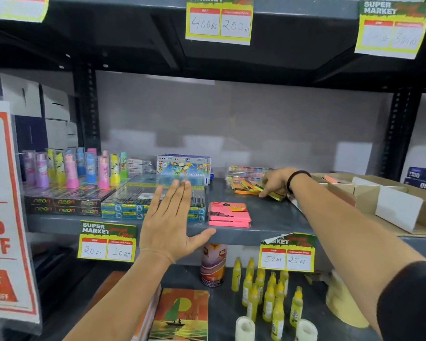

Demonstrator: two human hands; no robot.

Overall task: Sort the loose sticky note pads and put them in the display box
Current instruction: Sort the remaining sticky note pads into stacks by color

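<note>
**Hand among loose pads at the shelf's back**

While the left hand (169, 223) hovers flat with fingers spread wide, holding nothing, the right hand (274, 182) rests on the scattered sticky note pads (249, 187); whether its fingers pinch one cannot be told. The pads lie at mixed angles on the grey shelf (268, 217), just left of the cardboard display box (399, 210). A pink pad stack (229, 214) sits flat near the front edge. Price tags read "SUPER MARKET", "20 Rs / 10 Rs" (107, 241) and "50 Rs / 25 Rs" (287, 253).
</note>
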